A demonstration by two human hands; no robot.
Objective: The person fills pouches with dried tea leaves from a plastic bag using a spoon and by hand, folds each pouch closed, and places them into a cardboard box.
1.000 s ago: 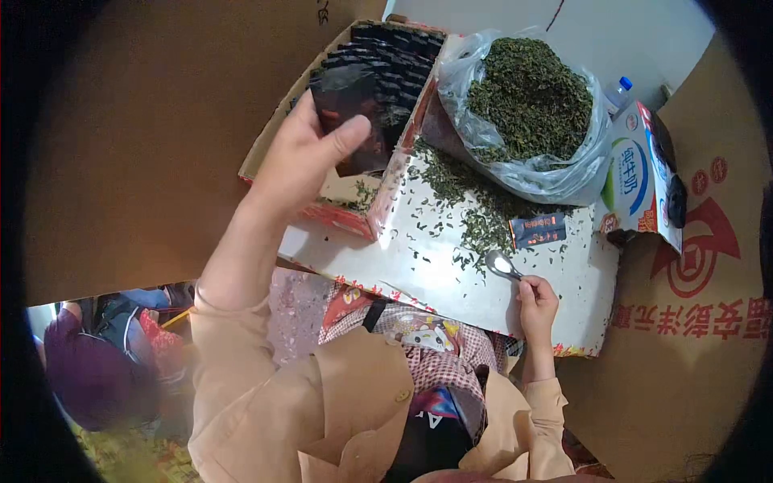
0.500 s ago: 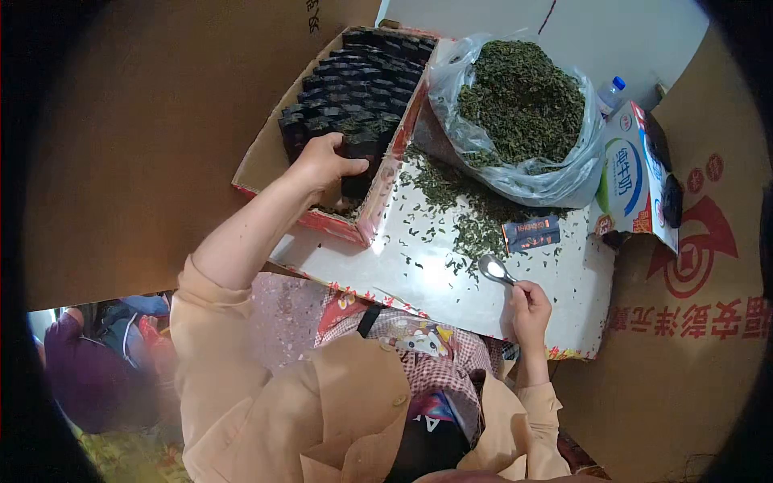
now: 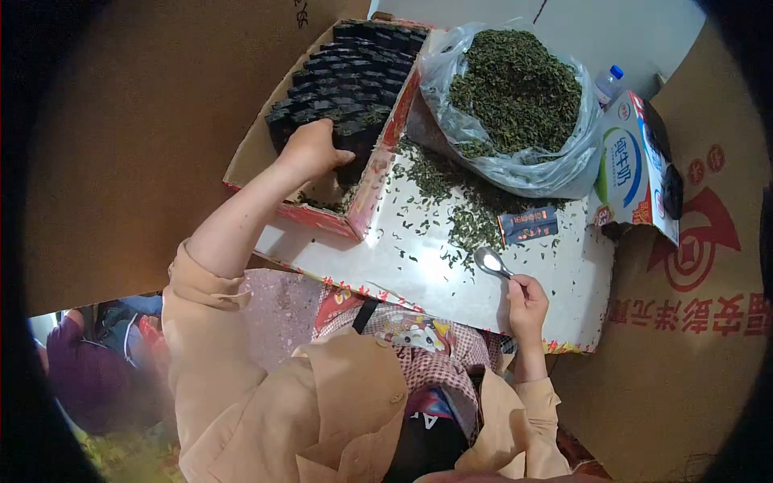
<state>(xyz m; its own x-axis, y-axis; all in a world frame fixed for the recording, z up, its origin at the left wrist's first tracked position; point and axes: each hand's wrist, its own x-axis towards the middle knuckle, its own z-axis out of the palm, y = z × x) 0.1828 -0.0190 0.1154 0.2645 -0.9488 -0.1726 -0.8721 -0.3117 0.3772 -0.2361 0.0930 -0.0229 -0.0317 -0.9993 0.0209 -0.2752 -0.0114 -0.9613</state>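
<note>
My left hand (image 3: 312, 150) is inside the open cardboard box (image 3: 374, 189), its thumb and fingers closed on a black packet (image 3: 353, 171) at the near end of the packed rows of black packets (image 3: 346, 79). The hand covers part of that packet. Near the front edge of the white board (image 3: 435, 282), my right hand (image 3: 527, 306) pinches the handle of a metal spoon (image 3: 489, 262). Its bowl points up and left, beside loose dried leaves (image 3: 471, 233). A single black packet (image 3: 528, 225) lies flat just above the spoon.
A clear plastic bag (image 3: 547, 181) heaped with dried leaves (image 3: 515, 88) stands at the back. Right of it are a milk carton (image 3: 624, 165) and a blue-capped bottle (image 3: 609, 83). Cardboard walls (image 3: 145, 145) rise on both sides. Another person (image 3: 97, 366) is at the lower left.
My left hand has lowered a black packet into the box against the packed rows. My right hand still holds the spoon in nearly the same place. The view has shifted slightly.
</note>
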